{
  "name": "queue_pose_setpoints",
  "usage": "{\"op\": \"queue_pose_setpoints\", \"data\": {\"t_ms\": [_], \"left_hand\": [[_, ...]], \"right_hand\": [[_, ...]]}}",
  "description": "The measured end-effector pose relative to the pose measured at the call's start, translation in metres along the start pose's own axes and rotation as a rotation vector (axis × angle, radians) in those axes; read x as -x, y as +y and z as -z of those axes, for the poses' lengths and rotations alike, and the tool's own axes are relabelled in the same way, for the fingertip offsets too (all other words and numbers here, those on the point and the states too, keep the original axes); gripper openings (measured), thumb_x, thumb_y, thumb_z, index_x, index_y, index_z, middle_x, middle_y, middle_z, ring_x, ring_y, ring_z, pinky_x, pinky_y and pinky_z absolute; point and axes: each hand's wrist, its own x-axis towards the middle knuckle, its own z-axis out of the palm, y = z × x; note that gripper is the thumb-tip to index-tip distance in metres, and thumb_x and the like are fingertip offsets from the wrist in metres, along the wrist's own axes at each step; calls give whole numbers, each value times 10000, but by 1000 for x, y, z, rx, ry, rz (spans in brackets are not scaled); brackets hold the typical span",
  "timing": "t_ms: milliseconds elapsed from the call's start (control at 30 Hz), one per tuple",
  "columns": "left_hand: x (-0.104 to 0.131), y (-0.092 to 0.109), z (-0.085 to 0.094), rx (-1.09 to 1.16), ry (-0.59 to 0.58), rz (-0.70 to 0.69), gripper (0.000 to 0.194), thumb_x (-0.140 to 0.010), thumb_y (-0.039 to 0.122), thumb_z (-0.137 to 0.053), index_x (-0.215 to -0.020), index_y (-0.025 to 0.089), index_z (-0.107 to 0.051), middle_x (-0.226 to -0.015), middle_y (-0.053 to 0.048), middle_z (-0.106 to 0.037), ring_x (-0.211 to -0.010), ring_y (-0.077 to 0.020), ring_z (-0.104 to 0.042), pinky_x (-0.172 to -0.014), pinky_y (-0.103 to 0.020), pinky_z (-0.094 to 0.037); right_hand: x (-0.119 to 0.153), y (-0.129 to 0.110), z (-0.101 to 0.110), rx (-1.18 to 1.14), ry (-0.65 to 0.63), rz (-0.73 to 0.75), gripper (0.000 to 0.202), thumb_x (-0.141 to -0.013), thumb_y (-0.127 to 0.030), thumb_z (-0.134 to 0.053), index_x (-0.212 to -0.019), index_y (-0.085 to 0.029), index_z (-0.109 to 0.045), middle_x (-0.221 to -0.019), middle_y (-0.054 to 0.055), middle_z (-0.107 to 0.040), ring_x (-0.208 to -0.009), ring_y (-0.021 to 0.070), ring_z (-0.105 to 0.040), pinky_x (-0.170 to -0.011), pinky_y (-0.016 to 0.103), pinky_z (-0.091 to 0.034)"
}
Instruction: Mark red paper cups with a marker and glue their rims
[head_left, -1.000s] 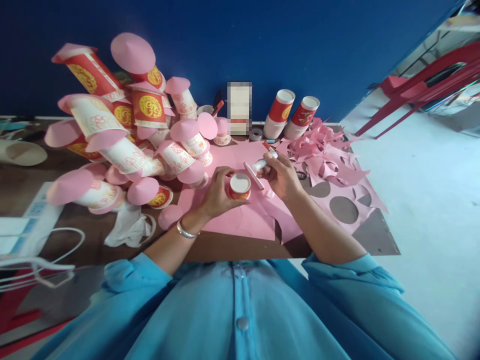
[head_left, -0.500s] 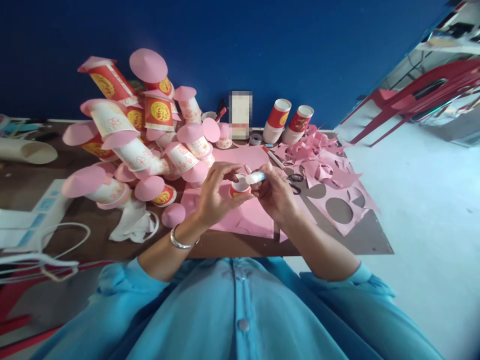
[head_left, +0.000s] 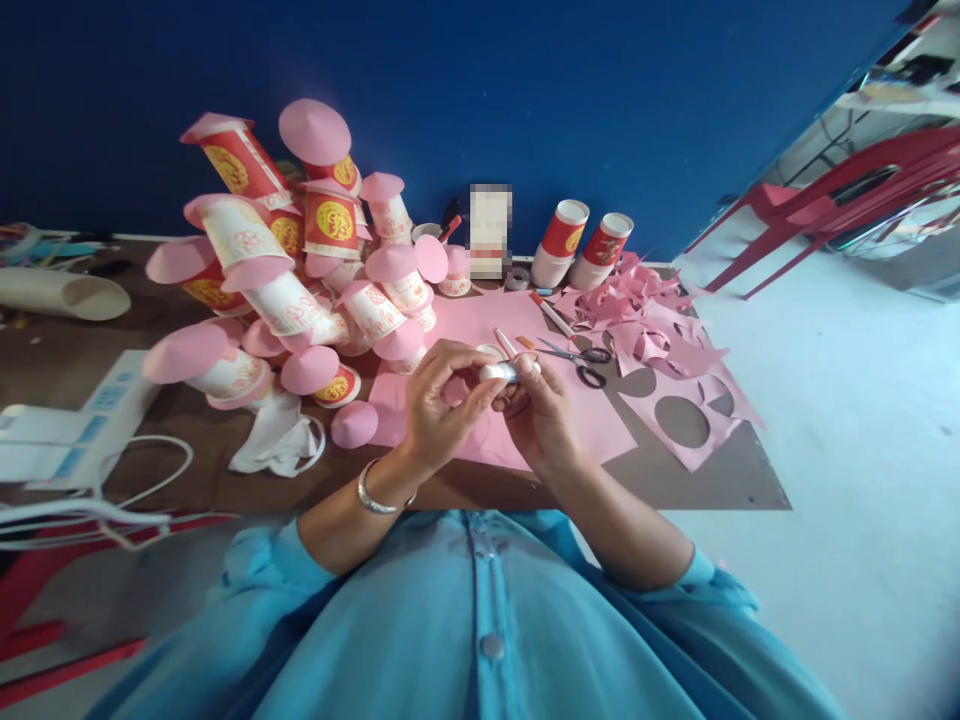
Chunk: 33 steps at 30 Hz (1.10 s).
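Between my hands is a small white glue stick [head_left: 498, 372] with a bluish label. My right hand [head_left: 536, 405] is closed around its right end. The thumb and fingers of my left hand [head_left: 444, 400] pinch its left end. Behind my fingers the pale rim of a paper cup [head_left: 491, 352] shows, mostly hidden. Pink paper sheets [head_left: 592, 430] lie beneath my hands. Scissors [head_left: 574, 357] with black handles rest just to the right, near a red and white marker [head_left: 553, 314].
Many cups with pink cone tops [head_left: 330, 230] are piled at the left. Two cup stacks [head_left: 559, 245] stand at the back. Pink scraps [head_left: 645, 310] cover the right side. A white cloth [head_left: 276, 437] and cables lie at the left front.
The red and white cup has left my left hand, and a cup rim now shows behind my fingers. My left fingers have come to the glue stick. The scissors are more exposed.
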Motion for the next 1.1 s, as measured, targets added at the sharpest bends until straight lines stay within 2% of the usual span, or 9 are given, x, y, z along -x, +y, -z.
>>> {"op": "queue_pose_setpoints", "data": {"t_ms": [100,167,333,467,667,833,933,1100], "left_hand": [[1,1,1,25,-14,40,151,-1016,388,-809,-1062,245,-795,-972,-28,-745,-850,-145,-694,-734,-267,-598],[3,1,1,85,-22,119,168,-1012,412,-811,-1055,250,-797,-969,-26,-737,-859,-152,-705,-735,-274,-606],[7,-2,-3,483,-98,437,356,-991,578,-793,-1110,243,-768,-1045,-49,-738,-818,-165,-727,-708,-313,-639],[5,-5,-3,685,-134,579,480,-973,658,-772,-1177,225,-738,-951,-45,-726,-781,-182,-723,-665,-318,-629],[5,-9,-4,692,-111,634,536,-820,555,-961,-1194,239,-745,-1080,-35,-678,-748,-123,-664,-590,-245,-587],[0,-4,-8,713,-138,684,493,-837,538,-956,-1119,226,-699,-953,9,-641,-647,-97,-641,-568,-243,-563],[-2,-2,-7,726,-168,690,476,-853,540,-944,-1105,231,-682,-856,33,-631,-637,-113,-659,-599,-265,-577],[-1,-5,-4,770,-191,721,463,-854,506,-947,-1116,240,-673,-909,21,-680,-650,-127,-683,-596,-286,-595]], "right_hand": [[2,1,1,8,4,-9,400,-842,-534,-960,-833,-240,-689,-679,-36,-701,-579,104,-646,-544,198,-560],[3,1,0,13,1,-11,399,-858,-538,-946,-814,-237,-686,-690,-30,-712,-576,101,-644,-549,196,-568],[4,0,-3,-18,16,-50,345,-891,-529,-912,-863,-237,-730,-667,-37,-691,-566,102,-618,-551,191,-583],[4,0,-4,-76,32,-106,336,-861,-510,-935,-895,-231,-750,-692,-33,-710,-577,97,-625,-541,172,-577],[4,5,-1,-65,29,-67,370,-834,-516,-962,-854,-221,-738,-655,-40,-698,-554,90,-615,-536,171,-566],[4,5,0,-74,27,-42,416,-776,-517,-1007,-838,-212,-731,-637,-48,-689,-553,83,-625,-545,163,-566],[4,6,3,-74,1,-69,392,-815,-504,-985,-809,-225,-709,-616,-60,-677,-537,78,-618,-543,155,-568],[3,9,7,-109,13,-123,389,-826,-499,-973,-797,-229,-694,-584,-73,-650,-511,76,-606,-499,139,-551]]}}
